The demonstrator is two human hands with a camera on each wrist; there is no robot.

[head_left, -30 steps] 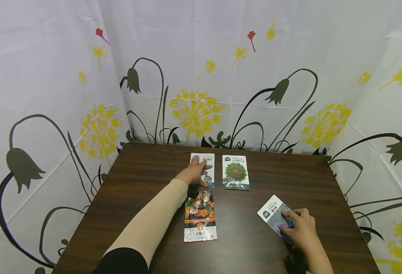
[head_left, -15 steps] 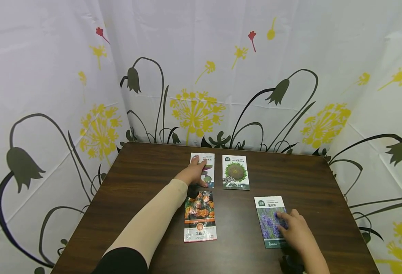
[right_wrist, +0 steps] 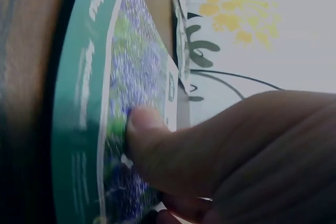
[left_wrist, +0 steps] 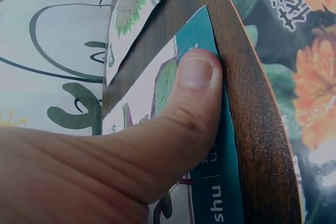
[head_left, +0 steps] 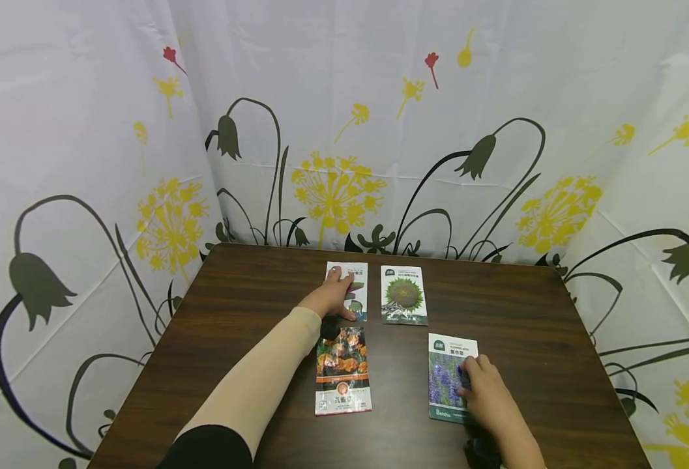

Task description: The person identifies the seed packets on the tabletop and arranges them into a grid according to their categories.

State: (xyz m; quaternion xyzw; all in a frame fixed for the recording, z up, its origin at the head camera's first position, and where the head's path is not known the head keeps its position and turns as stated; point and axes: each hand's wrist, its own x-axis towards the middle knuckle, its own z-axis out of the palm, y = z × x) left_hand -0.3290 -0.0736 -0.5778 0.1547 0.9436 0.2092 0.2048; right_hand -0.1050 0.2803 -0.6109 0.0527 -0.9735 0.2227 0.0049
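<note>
My left hand (head_left: 329, 297) rests on a white seed packet (head_left: 360, 305) with leaf pictures, fingers stretched across it and partly covering it. In the left wrist view, the thumb (left_wrist: 197, 93) presses on the teal strip of that packet. On the right, my right hand (head_left: 489, 391) pinches the right side of a lavender seed packet (head_left: 444, 381). Its thumb (right_wrist: 144, 129) lies on the purple flower picture in the right wrist view, the other fingers mostly hidden. A marigold seed packet (head_left: 342, 378) lies below the left hand, and a green-spiked flowerhead seed packet (head_left: 403, 294) is to its right.
The packets are on a dark brown wooden table (head_left: 250, 280). Behind it and at both sides hangs a white curtain (head_left: 344, 85) printed with yellow and grey-green flowers.
My right hand has turned the lavender seed packet from a tilt to nearly straight and shifted it left. The left hand and the other packets have stayed in place.
</note>
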